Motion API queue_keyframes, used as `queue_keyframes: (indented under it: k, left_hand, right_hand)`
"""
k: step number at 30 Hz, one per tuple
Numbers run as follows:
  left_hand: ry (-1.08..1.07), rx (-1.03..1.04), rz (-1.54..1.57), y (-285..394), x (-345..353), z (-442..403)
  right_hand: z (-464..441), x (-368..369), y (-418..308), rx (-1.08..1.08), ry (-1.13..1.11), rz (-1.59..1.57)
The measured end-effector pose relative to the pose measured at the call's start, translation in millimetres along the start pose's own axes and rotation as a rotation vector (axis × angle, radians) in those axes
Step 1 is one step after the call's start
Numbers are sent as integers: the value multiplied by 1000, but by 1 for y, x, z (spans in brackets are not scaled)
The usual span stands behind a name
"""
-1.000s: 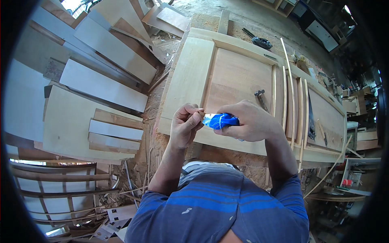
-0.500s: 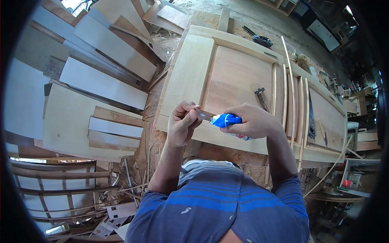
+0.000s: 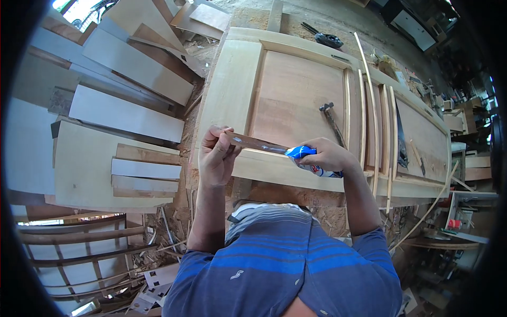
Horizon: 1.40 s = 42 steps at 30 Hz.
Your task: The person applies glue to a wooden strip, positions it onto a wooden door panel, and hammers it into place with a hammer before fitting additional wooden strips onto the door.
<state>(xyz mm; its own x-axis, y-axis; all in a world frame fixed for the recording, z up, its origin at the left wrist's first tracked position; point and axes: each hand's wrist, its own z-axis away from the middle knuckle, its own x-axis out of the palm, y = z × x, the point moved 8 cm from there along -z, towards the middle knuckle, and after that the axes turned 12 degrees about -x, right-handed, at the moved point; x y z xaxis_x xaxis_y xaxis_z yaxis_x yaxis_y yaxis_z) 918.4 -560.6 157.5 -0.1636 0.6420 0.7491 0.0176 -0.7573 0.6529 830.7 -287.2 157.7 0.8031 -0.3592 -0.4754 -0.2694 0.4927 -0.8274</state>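
Note:
My left hand [image 3: 217, 156] pinches one end of a flat brown strip [image 3: 259, 143] with pale marks along it; its exact kind does not show. The strip's other end meets a crumpled blue packet [image 3: 301, 153] with white and red print. My right hand [image 3: 330, 157] is closed around this packet, and whether the strip runs on inside is hidden. Both hands are over the near edge of a panelled wooden door [image 3: 227, 90]. Beyond my right hand, a hammer [image 3: 331, 124] lies on the door's recessed panel.
Long thin wooden strips [image 3: 374, 132] lie across the door. A dark tool [image 3: 328, 40] rests at its far edge. To the left stand many boards [image 3: 127, 117]. Wood scraps and shavings [image 3: 158, 238] cover the floor at lower left.
My left hand has moved left, away from the right, and much more of the brown strip shows between them. The packet in my right hand has shifted slightly right. The camera view has shifted a little.

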Motion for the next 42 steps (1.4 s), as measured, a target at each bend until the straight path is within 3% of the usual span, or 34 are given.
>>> queue_keyframes:
  k: [12, 20, 23, 35, 42]
  left_hand:
    - [-18, 45, -57, 4, -8, -16]
    - [169, 95, 33, 3, -45, -25]
    - [191, 104, 68, 2, -66, -29]
    - [351, 78, 126, -9, -101, -36]
    - [372, 76, 94, -18, -118, -33]
  right_hand:
    - [27, 0, 121, 173, 34, -112]
    - [39, 14, 210, 279, 70, -360]
    - [43, 14, 235, 320, 9, -304]
    - [84, -11, 268, 366, 67, -307]
    - [79, -12, 261, 446, -68, -143]
